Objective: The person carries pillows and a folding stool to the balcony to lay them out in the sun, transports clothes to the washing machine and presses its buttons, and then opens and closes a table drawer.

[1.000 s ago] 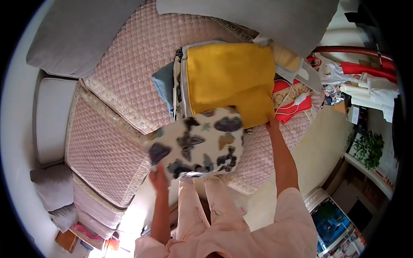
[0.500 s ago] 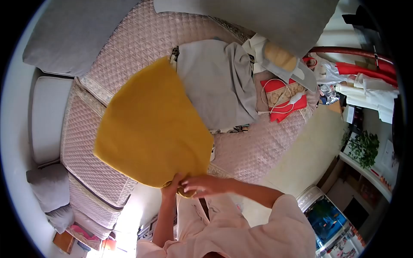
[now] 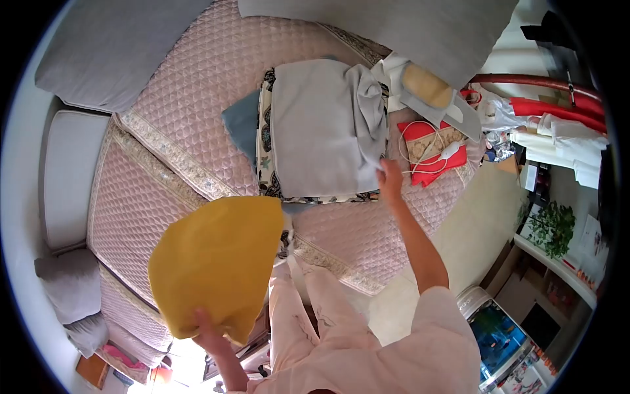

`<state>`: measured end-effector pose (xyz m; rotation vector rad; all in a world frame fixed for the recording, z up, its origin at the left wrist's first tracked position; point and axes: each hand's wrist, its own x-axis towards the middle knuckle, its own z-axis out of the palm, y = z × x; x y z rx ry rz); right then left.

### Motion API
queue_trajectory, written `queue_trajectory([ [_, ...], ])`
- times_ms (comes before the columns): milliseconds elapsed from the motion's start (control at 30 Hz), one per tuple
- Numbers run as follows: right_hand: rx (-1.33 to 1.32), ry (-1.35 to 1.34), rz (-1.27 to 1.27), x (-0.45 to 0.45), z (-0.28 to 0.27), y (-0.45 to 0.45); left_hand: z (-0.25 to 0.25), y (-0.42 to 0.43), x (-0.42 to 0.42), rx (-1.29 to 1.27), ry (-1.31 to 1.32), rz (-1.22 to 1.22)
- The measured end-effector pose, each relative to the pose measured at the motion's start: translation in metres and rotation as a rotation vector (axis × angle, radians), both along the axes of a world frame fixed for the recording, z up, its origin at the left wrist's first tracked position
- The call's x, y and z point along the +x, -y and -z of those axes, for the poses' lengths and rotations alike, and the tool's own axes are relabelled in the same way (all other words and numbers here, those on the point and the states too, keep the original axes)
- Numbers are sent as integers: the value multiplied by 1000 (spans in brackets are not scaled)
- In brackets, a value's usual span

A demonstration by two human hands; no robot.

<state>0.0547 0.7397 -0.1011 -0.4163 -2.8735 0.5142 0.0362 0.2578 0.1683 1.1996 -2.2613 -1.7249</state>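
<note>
Yellow cloth (image 3: 220, 256) hangs near my legs (image 3: 289, 308), my left hand (image 3: 209, 333) closed on its lower edge, best held clear while my half-curled right hand (image 3: 391, 182) steadies the grey cloth's (image 3: 321, 125) corner, pinch unclear.

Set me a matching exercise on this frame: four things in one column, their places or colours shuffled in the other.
1. Yellow cloth
2. Grey cloth
3. White controller
4. Plant

A. Green and leafy
B. Lying on the red item
C. Held by the left hand
D. Lying on the patterned cloth, with the right hand at its edge

Pairs: 1-C, 2-D, 3-B, 4-A
</note>
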Motion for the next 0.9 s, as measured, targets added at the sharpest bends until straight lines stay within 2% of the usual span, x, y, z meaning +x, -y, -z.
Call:
queue_trajectory([
  [33, -338, 39, 38, -11, -42, 35, 14, -4, 7, 1, 38, -3],
  [100, -660, 58, -46, -18, -96, 114, 30, -18, 8, 98, 126, 101],
  [200, -884, 227, -624, -1, -157, 237, 56, -33, 15, 170, 267, 213],
  [267, -917, 284, -933, 5, -187, 276, 63, -44, 16, 217, 296, 298],
  [300, -960, 290, -904, 1, -200, 277, 67, -47, 15, 247, 274, 356],
  [333, -1042, 494, -974, 3, -188, 276, 73, -47, 15, 277, 252, 418],
  [400, -1552, 665, -750, 9, -159, 245, 89, -29, 22, 161, 346, 494],
  [433, -1494, 694, -309, 28, -118, 227, 97, -20, 28, 129, 352, 492],
  [467, -1334, 552, -10, 33, -88, 199, 101, -17, 31, 101, 359, 486],
  [533, -528, 100, 271, 34, -30, 121, 83, -24, 23, 212, 420, 245],
  [567, -150, 15, 366, 38, -5, 82, 77, -23, 20, 281, 363, 192],
  [600, 81, 27, 467, 47, 17, 51, 75, -20, 17, 346, 302, 139],
  [667, -228, 349, 670, 69, 64, 21, 83, -5, 20, 350, 296, 134],
  [700, -400, 386, 658, 70, 79, 20, 86, 3, 23, 353, 295, 131],
  [767, -733, 460, 619, 50, 70, 34, 85, 7, 27, 355, 271, 143],
  [833, -1093, 431, 335, -5, -25, 93, 83, 4, 25, 359, 254, 138],
  [900, -701, 502, -404, -34, -73, 107, 73, 0, 24, 360, 251, 128],
])
